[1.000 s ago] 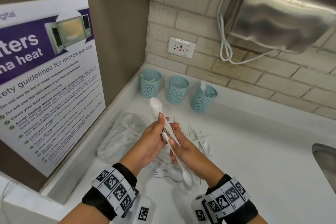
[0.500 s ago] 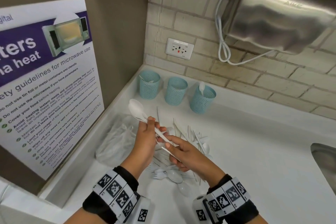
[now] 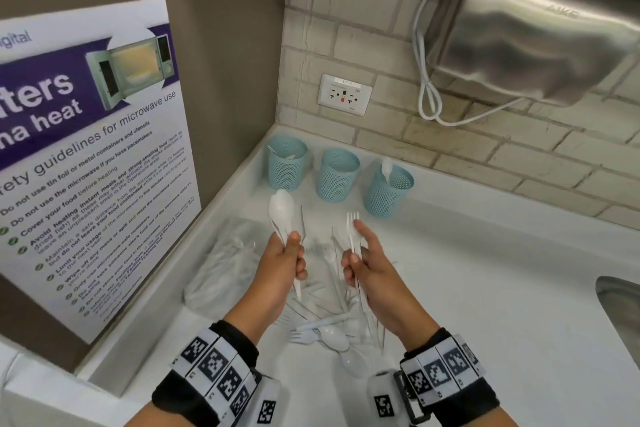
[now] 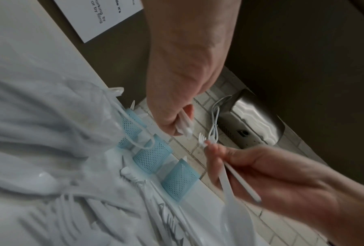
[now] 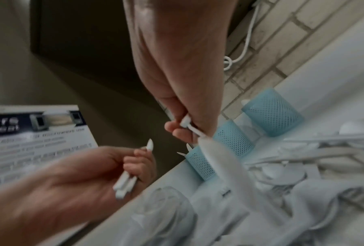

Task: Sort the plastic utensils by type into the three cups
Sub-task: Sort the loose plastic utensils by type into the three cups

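My left hand point(image 3: 292, 262) grips the handles of a few white plastic spoons point(image 3: 281, 210), bowls pointing up. My right hand point(image 3: 360, 262) pinches white forks point(image 3: 352, 220), tines up, a short gap to the right of the spoons. Both hands hover over the pile of white utensils point(image 3: 329, 319) on the counter. Three blue mesh cups stand at the back: the left cup point(image 3: 286, 165) has utensil tips showing, the middle cup point(image 3: 337, 177) looks empty, the right cup point(image 3: 388, 192) holds a spoon. The left wrist view shows the fork tines point(image 4: 202, 139) by the spoon handles point(image 4: 185, 124).
A clear plastic bag point(image 3: 225, 260) lies left of the pile, against the counter's raised edge. A poster point(image 3: 86, 149) leans on the left wall. A steel sink point(image 3: 620, 308) is at the far right. A hand dryer point(image 3: 533, 28) and its cord hang above the cups.
The hands were together on one bundle. They have pulled apart: the left keeps the spoons, now upright, and the right has drawn the forks off to the right.
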Demonstrator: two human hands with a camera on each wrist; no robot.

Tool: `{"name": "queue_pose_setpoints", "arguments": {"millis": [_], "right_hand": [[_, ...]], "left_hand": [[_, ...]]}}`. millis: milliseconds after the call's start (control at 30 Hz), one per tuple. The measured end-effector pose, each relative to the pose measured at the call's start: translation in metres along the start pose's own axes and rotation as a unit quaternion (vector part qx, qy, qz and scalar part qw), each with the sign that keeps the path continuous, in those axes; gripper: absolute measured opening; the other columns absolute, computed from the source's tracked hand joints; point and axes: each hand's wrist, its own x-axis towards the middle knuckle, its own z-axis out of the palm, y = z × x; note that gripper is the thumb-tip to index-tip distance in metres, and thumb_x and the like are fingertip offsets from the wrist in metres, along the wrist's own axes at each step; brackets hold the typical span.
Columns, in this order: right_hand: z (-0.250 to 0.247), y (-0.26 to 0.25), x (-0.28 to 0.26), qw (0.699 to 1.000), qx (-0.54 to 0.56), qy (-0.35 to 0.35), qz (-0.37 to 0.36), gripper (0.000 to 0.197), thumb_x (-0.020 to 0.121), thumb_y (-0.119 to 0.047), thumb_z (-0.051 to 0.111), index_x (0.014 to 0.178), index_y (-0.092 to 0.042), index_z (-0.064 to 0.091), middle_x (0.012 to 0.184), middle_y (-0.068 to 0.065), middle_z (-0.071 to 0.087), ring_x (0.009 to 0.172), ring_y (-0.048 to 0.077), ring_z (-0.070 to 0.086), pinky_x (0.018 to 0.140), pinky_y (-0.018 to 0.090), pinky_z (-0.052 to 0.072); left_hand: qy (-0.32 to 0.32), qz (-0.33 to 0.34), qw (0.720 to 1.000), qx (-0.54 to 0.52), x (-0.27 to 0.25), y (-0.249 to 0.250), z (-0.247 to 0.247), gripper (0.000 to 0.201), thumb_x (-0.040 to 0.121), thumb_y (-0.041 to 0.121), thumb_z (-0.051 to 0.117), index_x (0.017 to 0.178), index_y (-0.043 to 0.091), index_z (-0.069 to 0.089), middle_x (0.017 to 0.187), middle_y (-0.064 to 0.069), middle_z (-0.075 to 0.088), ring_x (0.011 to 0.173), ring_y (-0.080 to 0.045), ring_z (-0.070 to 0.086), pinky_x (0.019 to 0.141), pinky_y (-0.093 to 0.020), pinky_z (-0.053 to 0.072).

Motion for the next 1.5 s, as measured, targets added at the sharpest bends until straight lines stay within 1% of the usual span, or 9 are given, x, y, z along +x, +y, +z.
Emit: {"name": "queue_pose_setpoints", "arguments": {"millis": [67, 167, 300, 467, 733, 900, 1267, 1400, 1500], "right_hand": [[0.002, -0.004, 0.002, 0.993, 0.118, 0.019, -0.015, 0.058, 0.098, 0.004, 0.041, 0.138, -0.036, 0.028, 0.08, 0.005, 0.058, 0.074, 0.017, 0.057, 0.077, 0.027, 0.052], [0.005, -0.01, 0.005, 0.968, 0.252, 0.022, -0.003, 0.05, 0.094, 0.006, 0.045, 0.134, -0.024, 0.039, 0.085, 0.009, 0.065, 0.097, 0.029, 0.066, 0.095, 0.036, 0.053], [0.01, -0.016, 0.005, 0.97, 0.242, 0.0, 0.012, 0.032, 0.095, 0.005, 0.044, 0.124, -0.008, 0.053, 0.1, 0.009, 0.071, 0.114, 0.024, 0.063, 0.097, 0.034, 0.051], [0.013, -0.017, 0.004, 0.979, 0.202, 0.015, 0.018, 0.025, 0.094, 0.003, 0.049, 0.118, -0.004, 0.055, 0.111, 0.014, 0.07, 0.109, 0.024, 0.066, 0.087, 0.035, 0.056], [0.009, -0.017, 0.006, 0.981, 0.184, 0.052, 0.04, 0.016, 0.089, -0.014, 0.063, 0.104, -0.008, 0.063, 0.092, 0.006, 0.071, 0.082, 0.014, 0.066, 0.07, 0.023, 0.055], [0.003, -0.016, 0.008, 0.979, 0.163, 0.112, 0.043, 0.017, 0.093, -0.024, 0.06, 0.091, -0.01, 0.069, 0.062, -0.004, 0.047, 0.057, 0.006, 0.041, 0.055, 0.017, 0.039], [-0.003, -0.02, 0.011, 0.962, 0.186, 0.2, -0.024, 0.011, 0.099, -0.019, 0.049, 0.095, -0.015, 0.059, 0.078, -0.002, 0.053, 0.072, 0.01, 0.052, 0.073, 0.025, 0.046], [-0.001, -0.026, 0.009, 0.975, 0.128, 0.183, -0.021, 0.015, 0.101, -0.025, 0.044, 0.101, -0.018, 0.057, 0.069, -0.003, 0.037, 0.053, 0.007, 0.039, 0.048, 0.018, 0.036], [0.005, -0.025, 0.005, 0.991, 0.009, 0.136, 0.012, 0.02, 0.097, -0.038, 0.051, 0.101, -0.021, 0.061, 0.063, -0.011, 0.038, 0.05, 0.004, 0.033, 0.046, 0.019, 0.029]], "left_hand": [[-0.018, -0.025, 0.999, 0.035, -0.003, -0.004, 0.003, 0.015, 0.102, 0.02, 0.038, 0.095, 0.011, 0.048, 0.076, -0.004, 0.051, 0.057, -0.013, 0.05, 0.047, -0.02, 0.045], [-0.057, -0.054, 0.996, 0.047, -0.007, -0.009, 0.008, 0.022, 0.102, 0.022, 0.036, 0.113, 0.008, 0.048, 0.097, -0.01, 0.066, 0.085, -0.021, 0.068, 0.072, -0.031, 0.059], [-0.117, -0.039, 0.984, 0.132, -0.01, -0.013, 0.009, 0.03, 0.103, 0.029, 0.034, 0.125, 0.018, 0.05, 0.108, -0.005, 0.071, 0.101, -0.02, 0.067, 0.098, -0.04, 0.05], [-0.156, -0.028, 0.973, 0.169, -0.016, -0.01, 0.009, 0.03, 0.102, 0.035, 0.033, 0.124, 0.026, 0.052, 0.104, -0.001, 0.071, 0.093, -0.012, 0.068, 0.086, -0.031, 0.054], [-0.158, -0.018, 0.973, 0.164, -0.02, -0.004, 0.008, 0.03, 0.1, 0.038, 0.036, 0.11, 0.016, 0.054, 0.069, 0.005, 0.058, 0.059, -0.008, 0.046, 0.051, -0.022, 0.039], [-0.163, -0.015, 0.973, 0.166, -0.019, -0.003, 0.005, 0.024, 0.099, 0.037, 0.041, 0.105, 0.018, 0.055, 0.068, 0.006, 0.057, 0.058, -0.008, 0.044, 0.049, -0.021, 0.037], [-0.105, -0.02, 0.979, 0.174, -0.012, -0.001, -0.01, 0.019, 0.096, 0.028, 0.053, 0.103, 0.013, 0.063, 0.077, 0.003, 0.065, 0.061, -0.007, 0.05, 0.052, -0.021, 0.042], [-0.099, -0.022, 0.984, 0.149, -0.011, 0.002, -0.012, 0.017, 0.095, 0.026, 0.055, 0.104, 0.015, 0.064, 0.081, 0.002, 0.069, 0.065, -0.007, 0.057, 0.055, -0.019, 0.046], [-0.109, -0.025, 0.986, 0.123, -0.012, 0.005, -0.009, 0.013, 0.093, 0.023, 0.058, 0.104, 0.017, 0.064, 0.085, 0.0, 0.074, 0.069, -0.01, 0.063, 0.058, -0.022, 0.048]]}}
